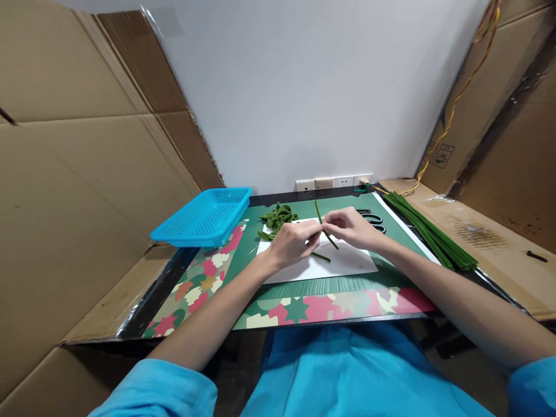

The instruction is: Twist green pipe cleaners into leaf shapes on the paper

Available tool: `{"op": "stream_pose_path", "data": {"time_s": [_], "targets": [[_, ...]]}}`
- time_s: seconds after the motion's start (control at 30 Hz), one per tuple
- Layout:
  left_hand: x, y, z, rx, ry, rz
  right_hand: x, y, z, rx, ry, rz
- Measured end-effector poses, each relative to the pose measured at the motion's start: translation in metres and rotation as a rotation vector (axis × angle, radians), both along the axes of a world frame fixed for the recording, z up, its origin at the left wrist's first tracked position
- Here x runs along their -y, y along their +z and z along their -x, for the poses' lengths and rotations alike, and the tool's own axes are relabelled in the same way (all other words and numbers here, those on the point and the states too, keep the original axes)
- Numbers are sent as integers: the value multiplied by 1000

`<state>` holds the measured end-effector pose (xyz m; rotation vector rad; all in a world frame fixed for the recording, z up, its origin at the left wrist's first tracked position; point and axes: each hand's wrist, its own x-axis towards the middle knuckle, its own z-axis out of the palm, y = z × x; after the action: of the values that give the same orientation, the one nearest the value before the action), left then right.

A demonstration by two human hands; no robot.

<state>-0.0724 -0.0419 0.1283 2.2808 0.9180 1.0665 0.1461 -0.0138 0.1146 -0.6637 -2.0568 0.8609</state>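
My left hand (293,242) and my right hand (350,227) meet over a white sheet (343,263) on the green mat (393,243). Both pinch one green pipe cleaner (318,213), whose top end sticks up and away from me while its lower end slants down toward the sheet. A second short green piece (320,256) lies on the sheet just below my left hand. A heap of bent green pieces (276,218) sits behind my left hand.
A blue perforated basket (204,217) rests at the left, partly off the mat. Black-handled scissors (374,219) lie behind my right hand. A bundle of long green stems (430,231) runs along the right edge. Cardboard walls stand left and right; wall sockets (332,182) sit at the back.
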Motion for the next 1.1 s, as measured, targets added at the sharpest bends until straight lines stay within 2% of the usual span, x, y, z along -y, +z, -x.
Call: {"op": "stream_pose_path", "data": {"time_s": [0.1,0.2,0.33,0.53,0.83,1.1], "targets": [[-1,-3,2,-6,10,-25,-1,-1,2,-32,19,99],[-5,-8,0,52,50,-10,-3,-3,6,-95,-8,125],[-9,-13,-6,180,101,93,-2,-5,10,-179,-36,133],[-9,-13,-9,319,148,249,-4,-11,11,-235,2,186],[-11,-5,-7,367,60,492,-2,-12,12,-308,46,291],[-14,-12,-4,324,33,452,-4,-15,9,-311,32,351]]}}
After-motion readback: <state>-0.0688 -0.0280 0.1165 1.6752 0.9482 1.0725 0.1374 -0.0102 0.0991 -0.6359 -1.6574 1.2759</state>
